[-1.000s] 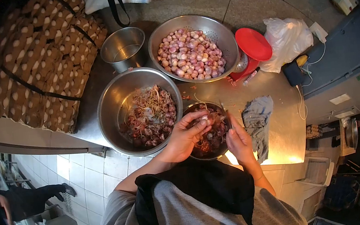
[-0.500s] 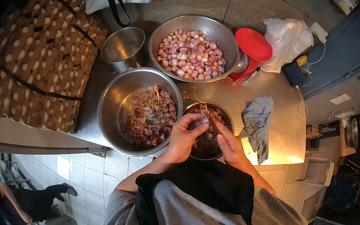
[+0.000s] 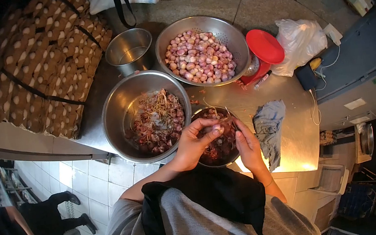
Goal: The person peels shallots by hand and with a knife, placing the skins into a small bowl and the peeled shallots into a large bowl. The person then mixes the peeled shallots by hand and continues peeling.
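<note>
While both hands are positioned above the small bowl (image 3: pixel 219 165) at the near edge of the counter (image 3: pixel 301 137), the left hand (image 3: pixel 193 147) is closed in a pinch grip, with a small pale bulb (image 3: pixel 218 128) held between thumb and fingers. The right hand (image 3: pixel 249 150) is partly curled just beside the bulb, thumb raised; whether it grips a tool or loose skin cannot be determined. Dark, reddish material (image 3: pixel 211 154) lies in the small bowl.

The large bowl (image 3: pixel 120 109) is located immediately to the left, at the near edge, and contains bulbs with stringy roots (image 3: pixel 163 120). The colander (image 3: pixel 231 38), positioned toward the far edge, contains pink-and-white bulbs (image 3: pixel 200 58). A steel pot (image 3: pixel 128 54) is seated to its left; a red scale (image 3: pixel 265 46) and a white plastic bag (image 3: pixel 301 42) are to its right. A crumpled gray cloth (image 3: pixel 270 131) lies right of the small bowl, near the near right corner. Stacked egg trays (image 3: pixel 38 65) with black straps occupy the left end.
</note>
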Demonstrator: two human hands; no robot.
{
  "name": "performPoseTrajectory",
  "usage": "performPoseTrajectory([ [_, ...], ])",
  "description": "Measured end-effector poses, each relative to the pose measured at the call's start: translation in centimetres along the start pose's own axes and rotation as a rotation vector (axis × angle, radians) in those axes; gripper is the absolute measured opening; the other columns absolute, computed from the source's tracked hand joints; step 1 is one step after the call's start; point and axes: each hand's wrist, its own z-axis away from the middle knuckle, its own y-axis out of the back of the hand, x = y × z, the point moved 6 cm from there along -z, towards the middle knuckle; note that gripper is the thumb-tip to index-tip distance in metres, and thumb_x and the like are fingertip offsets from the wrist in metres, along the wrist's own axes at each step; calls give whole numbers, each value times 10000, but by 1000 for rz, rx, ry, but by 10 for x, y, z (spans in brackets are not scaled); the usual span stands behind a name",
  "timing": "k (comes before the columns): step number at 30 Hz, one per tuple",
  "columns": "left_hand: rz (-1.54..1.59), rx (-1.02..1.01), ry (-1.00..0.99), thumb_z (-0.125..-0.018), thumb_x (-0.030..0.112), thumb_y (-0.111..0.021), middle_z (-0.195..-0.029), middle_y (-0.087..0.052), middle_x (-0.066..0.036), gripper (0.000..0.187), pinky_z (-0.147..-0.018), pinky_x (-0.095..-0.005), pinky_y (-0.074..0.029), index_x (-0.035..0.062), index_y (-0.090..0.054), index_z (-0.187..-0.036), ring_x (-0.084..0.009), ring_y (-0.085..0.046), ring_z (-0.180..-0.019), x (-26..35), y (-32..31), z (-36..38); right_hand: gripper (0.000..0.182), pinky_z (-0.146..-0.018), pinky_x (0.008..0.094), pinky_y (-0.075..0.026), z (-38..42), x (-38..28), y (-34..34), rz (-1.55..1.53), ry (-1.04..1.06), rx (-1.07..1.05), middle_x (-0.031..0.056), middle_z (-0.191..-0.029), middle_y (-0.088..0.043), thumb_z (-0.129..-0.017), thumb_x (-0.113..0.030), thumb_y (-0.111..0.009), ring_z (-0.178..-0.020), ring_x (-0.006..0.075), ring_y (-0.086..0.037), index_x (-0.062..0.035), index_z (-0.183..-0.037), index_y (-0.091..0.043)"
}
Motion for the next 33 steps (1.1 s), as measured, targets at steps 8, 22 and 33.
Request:
performPoseTrajectory([
  [8, 224, 38, 87, -840, 22, -511, -1015, -514, -62, 278, -820, -289, -469, 27, -439, -1108, -144, -538, -929, 0, -2, 1, 411, -961, 275, -276, 6, -6, -3, -107, -130, -96, 131, -1257, -430, -905, -173, -410, -1159, 192, -393, -19, -1280, -347],
  [22, 95, -42, 78, -797, 30, -586, -941, -554, -52, 180, -776, -237, -452, 20, -528, -967, -109, -518, -916, -2, -3, 2, 405, -979, 288, -255, 3, -5, -12, 1, 55, -161, 158, -1249, -433, -897, -173, -421, -1189, 220, -375, 27, -1245, -365],
  [33, 58, -56, 47, -810, 32, -569, -949, -540, -47, 194, -767, -241, -458, 21, -511, -995, -106, -525, -891, -5, 0, 1, 414, -974, 284, -261, 5, -12, -15, 27, 140, -174, 152, -1262, -422, -898, -190, -422, -1188, 219, -378, 20, -1250, -369],
])
